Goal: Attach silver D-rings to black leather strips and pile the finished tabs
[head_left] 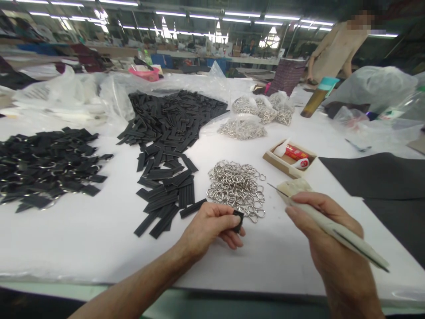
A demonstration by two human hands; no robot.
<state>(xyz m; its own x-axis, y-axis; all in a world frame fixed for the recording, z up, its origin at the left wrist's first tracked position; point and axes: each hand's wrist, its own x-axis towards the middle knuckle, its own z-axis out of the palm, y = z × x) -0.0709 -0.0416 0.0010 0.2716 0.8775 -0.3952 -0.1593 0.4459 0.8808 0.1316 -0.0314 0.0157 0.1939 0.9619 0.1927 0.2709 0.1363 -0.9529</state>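
My left hand [215,223] is closed, pinching a short black strap [238,220] between thumb and fingers in front of the ring pile. Whether a ring sits in the strap, I cannot tell. Wrapped round a slim tool with a pale handle and a thin dark tip [335,228] is my right hand [328,230]; the tip points left toward the rings. A small pale block [295,187] lies just beyond that hand. Loose metal D-shaped rings [234,181] are heaped on the white table [109,239], and flat black straps [169,190] spread to their left.
Far left is a pile of black straps with rings [46,164]. Clear bags of rings [244,126] lie behind the loose ones. A small box [285,168] holds a red tube. Black sheets [381,177] and a tilted bottle [318,97] are right; a person [341,48] stands beyond.
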